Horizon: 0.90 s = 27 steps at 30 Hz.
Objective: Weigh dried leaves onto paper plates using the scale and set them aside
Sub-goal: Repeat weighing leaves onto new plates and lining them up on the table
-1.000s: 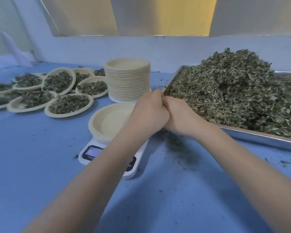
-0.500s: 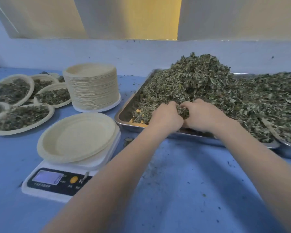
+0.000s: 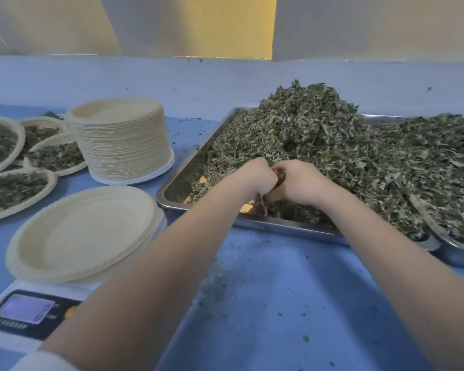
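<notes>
Both hands are down at the near left corner of the shiny rectangular steel tray (image 3: 172, 183), pressed together knuckle to knuckle: the left hand (image 3: 255, 178) and the right hand (image 3: 298, 183) are each curled round a shared clump of the heaped grey-green dried leaves (image 3: 332, 145), with a few stems hanging below the fists. The empty cream paper plate (image 3: 81, 231) waits on the white digital kitchen scale (image 3: 24, 311), just left of the tray and well short of the hands. The likely trouble is the carry across: a loosely bunched handful will probably shed crumbs onto the blue tabletop (image 3: 265, 303), already speckled with bits, or drop unevenly and tip the light plate. Filled plates (image 3: 16, 191) and the tall stack of spare plates (image 3: 121, 140) sit further left, near enough to catch strays
</notes>
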Motion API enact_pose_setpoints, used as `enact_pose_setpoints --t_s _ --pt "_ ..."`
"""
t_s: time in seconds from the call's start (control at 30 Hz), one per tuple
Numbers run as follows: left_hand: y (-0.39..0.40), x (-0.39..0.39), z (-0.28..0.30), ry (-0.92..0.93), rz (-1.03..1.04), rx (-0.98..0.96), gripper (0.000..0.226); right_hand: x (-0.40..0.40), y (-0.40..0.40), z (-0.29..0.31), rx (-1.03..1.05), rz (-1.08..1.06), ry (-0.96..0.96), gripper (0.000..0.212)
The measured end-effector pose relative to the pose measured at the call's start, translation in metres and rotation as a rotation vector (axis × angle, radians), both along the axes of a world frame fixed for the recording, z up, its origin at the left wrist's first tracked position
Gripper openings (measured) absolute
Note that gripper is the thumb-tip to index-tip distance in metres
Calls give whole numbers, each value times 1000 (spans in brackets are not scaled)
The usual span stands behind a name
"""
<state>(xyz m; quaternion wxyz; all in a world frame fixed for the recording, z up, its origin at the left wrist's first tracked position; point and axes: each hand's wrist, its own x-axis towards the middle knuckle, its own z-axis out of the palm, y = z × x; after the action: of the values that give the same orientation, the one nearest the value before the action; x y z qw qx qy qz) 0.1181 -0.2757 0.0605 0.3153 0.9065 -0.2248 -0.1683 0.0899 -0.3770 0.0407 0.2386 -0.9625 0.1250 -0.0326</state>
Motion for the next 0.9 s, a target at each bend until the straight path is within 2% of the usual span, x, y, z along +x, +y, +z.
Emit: enact_pose_setpoints --t_s 0.07,0.13,0.27,0.4,0.57,0.73,0.83,0.9 --pt "11 3 12 -31 31 -6 39 5 7 14 -9 32 -43 77" --pt "25 6 24 -96 58 -11 44 8 21 33 -32 90 -60 81" --pt "65 7 48 -226 110 -29 31 15 63 64 -120 174 -96 66" --pt "122 7 59 -301 235 -75 31 17 120 79 -120 265 -148 54" --pt "203 -10 55 -208 353 -164 30 14 191 75 -46 418 -114 46" --pt "257 -22 47 -94 384 -201 25 7 234 67 49 511 -77 34" --pt "276 -26 43 -83 376 -191 32 5 241 65 62 549 -53 43" --pt "282 -26 40 -82 344 -97 41 3 237 66 -82 556 13 66"
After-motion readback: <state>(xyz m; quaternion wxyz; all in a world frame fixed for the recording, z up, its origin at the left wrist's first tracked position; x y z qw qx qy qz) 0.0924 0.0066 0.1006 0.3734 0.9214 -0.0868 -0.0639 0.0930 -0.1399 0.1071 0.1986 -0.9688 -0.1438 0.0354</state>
